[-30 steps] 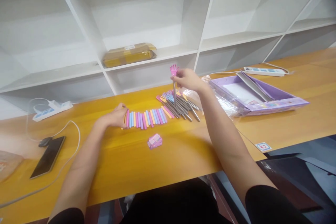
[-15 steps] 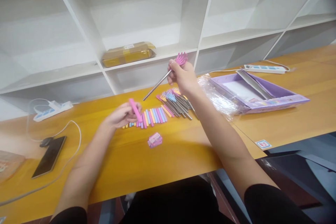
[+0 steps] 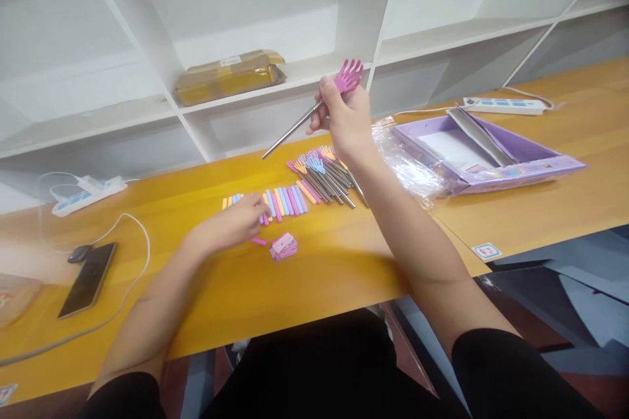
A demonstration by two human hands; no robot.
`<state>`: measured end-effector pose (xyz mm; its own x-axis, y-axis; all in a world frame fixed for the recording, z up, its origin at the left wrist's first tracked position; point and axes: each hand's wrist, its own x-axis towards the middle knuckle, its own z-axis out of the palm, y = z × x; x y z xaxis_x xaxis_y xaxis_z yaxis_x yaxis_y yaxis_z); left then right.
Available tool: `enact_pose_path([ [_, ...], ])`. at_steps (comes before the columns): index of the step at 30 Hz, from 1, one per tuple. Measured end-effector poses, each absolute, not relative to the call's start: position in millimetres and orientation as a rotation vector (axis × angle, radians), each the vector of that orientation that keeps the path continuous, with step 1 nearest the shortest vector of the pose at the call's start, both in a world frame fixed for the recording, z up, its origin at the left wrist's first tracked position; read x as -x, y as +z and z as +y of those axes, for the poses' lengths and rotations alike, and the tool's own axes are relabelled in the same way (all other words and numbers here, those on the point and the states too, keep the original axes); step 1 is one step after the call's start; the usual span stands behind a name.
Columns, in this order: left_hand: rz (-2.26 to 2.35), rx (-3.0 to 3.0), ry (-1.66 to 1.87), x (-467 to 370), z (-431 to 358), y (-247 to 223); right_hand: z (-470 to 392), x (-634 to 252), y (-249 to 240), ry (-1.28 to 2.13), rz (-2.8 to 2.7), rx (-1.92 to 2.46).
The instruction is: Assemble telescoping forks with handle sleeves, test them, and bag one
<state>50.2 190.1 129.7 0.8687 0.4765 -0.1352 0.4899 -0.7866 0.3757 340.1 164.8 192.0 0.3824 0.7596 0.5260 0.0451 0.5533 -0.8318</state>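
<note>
Raised above the table, my right hand (image 3: 346, 114) is closed round a back scratcher (image 3: 293, 129) just below its pink claw-shaped head. The metal rod slants down to the left. My left hand (image 3: 240, 219) is palm down on the row of coloured tubes (image 3: 289, 200), fingers curled in and partly hidden. A pink tube (image 3: 259, 241) pokes out from under that hand, most of it covered. Right of the row lies a heap of back scratchers (image 3: 329, 177) with pink, yellow and blue heads. Small pink cards (image 3: 284, 246) lie in front of the row.
A purple open box (image 3: 521, 173) and clear plastic wrapping (image 3: 413, 160) lie at the right. On the left are a phone (image 3: 88, 280), cables and a power strip (image 3: 89, 195). Another strip (image 3: 506, 105) is behind the box. A taped parcel (image 3: 228, 78) sits on the shelf.
My left hand has lowered and turned palm down onto the tubes, and the pink tube it held up is now mostly hidden. My right hand still holds the back scratcher; the view has shifted slightly.
</note>
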Motion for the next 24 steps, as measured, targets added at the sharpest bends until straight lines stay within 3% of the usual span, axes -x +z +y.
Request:
enact_pose_path([
  [4,0.743,-2.677,-0.208,-0.5,218.7,141.5,156.9,-351.9,201.3,0.484,-1.047,0.821],
  [13,0.686,-2.591,-0.39,11.7,174.5,95.1,145.6,-361.4,214.9,0.51,-1.006,0.753],
  [16,0.637,-2.634,-0.315,3.2,177.4,120.2,142.4,-358.4,216.4,0.53,-1.038,0.767],
  [24,0.75,-2.686,0.334,-14.9,175.5,221.7,116.6,-344.0,225.7,0.559,-1.112,0.767],
])
